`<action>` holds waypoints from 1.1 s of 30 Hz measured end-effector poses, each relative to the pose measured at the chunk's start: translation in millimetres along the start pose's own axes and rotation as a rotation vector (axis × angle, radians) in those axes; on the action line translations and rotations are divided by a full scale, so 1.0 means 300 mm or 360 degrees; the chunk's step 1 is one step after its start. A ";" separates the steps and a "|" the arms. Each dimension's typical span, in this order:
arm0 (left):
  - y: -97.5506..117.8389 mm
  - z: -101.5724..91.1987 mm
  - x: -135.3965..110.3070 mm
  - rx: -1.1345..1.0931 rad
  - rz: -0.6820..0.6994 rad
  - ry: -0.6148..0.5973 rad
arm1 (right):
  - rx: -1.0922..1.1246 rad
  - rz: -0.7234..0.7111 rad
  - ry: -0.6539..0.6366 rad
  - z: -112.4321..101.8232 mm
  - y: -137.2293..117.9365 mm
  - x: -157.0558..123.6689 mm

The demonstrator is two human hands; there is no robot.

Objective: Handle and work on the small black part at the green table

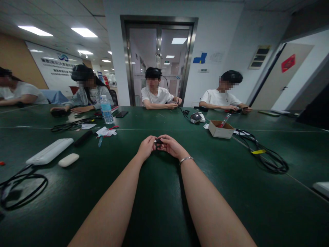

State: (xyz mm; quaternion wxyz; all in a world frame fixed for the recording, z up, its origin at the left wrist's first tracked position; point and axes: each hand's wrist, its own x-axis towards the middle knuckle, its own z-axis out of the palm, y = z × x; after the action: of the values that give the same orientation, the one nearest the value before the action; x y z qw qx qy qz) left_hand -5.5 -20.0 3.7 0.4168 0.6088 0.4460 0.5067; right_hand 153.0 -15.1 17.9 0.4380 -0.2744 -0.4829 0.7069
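Forearms [114, 202] nearest the camera, bare, reaching over the green table [159, 206]; bangle [186, 160] on the right wrist. Landmark: the bottle [106, 111]. Hands meet to its right and closer to the camera. Left hand [147, 148] is closed narrow, fingers at the silver end of a small black piece [159, 141]; right hand [171, 145] pinches the dark body. So the piece sits between the two hands, right of the bottle and nearer the camera. Fingers cover most of it, so type is unclear; whether it touches the table, can't tell. Progress, my read: piece is in hand with both hands on it, so getting hold of it is done and handling is under way. Whether the silver end is being joined, pulled off or just turned, can't tell. Not yet set down; what else is left doesn't show. Nearby stuff: papers [108, 132] just on the camera side of the bottle, black case [84, 138] to its left and nearer, white block [50, 152] and white oval [69, 160] further left and nearer again. Phone [121, 114] just right of the bottle. Box [221, 132] well right of it, coil [272, 163] with a yellow tag beyond that. Hands touch none of these. Co-worker [155, 96] sits right of the bottle, across the table.
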 end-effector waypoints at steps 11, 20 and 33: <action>0.015 -0.003 -0.007 0.0053 -0.0008 0.0074 | -0.0006 -0.0003 -0.0001 -0.002 0.004 0.001; 0.013 0.000 0.000 -0.0109 -0.0019 0.0035 | 0.0000 -0.0008 0.0011 -0.001 0.002 0.001; -0.003 -0.001 0.002 0.0000 0.0034 0.0086 | -0.0069 0.0019 0.0049 -0.003 0.010 0.012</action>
State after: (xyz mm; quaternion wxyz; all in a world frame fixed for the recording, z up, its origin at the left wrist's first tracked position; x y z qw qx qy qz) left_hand -6.0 -19.2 2.9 0.3991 0.5996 0.4506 0.5274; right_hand 150.9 -12.1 15.0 0.4349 -0.2975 -0.4897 0.6946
